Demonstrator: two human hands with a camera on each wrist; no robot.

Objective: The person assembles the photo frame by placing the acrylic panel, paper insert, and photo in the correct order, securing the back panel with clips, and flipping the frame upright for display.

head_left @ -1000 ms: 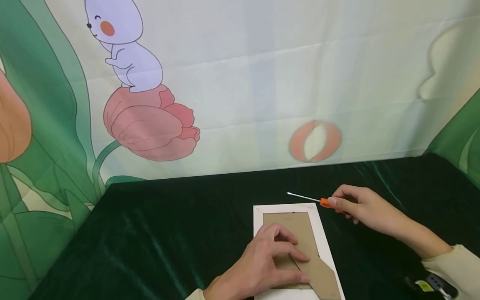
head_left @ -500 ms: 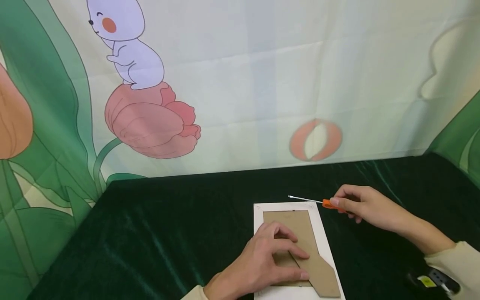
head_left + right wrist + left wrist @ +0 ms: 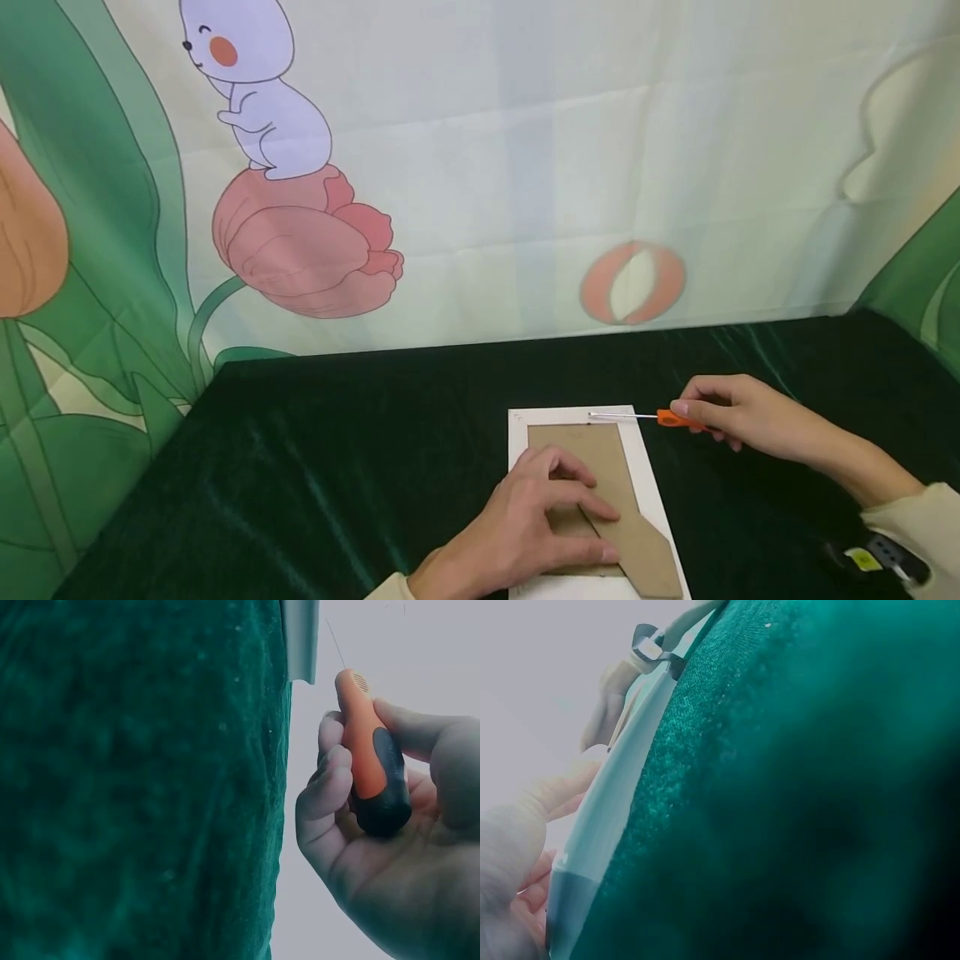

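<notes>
A white picture frame [image 3: 517,433] lies face down, its brown backing board [image 3: 592,446] and folded stand leg [image 3: 651,554] showing. My left hand [image 3: 528,521] rests across the board with bent, spread fingers, thumb on the stand leg. In my right hand [image 3: 750,417] I grip a flathead screwdriver [image 3: 678,419] with an orange and black handle. Its thin shaft points left over the frame's top border, the tip just above a small dark tab [image 3: 588,424] at the board's upper edge. The right wrist view shows fingers and thumb around the handle [image 3: 367,761].
Dark green velvet cloth [image 3: 300,475] covers the table. Behind it hangs a pale curtain [image 3: 480,208] printed with a bear and flowers. A dark wrist device [image 3: 892,554] with a yellow-green label shows near the right sleeve.
The screwdriver has come down and slightly right, from beyond the frame's top edge to over its white border. My left hand stays on the backing board.
</notes>
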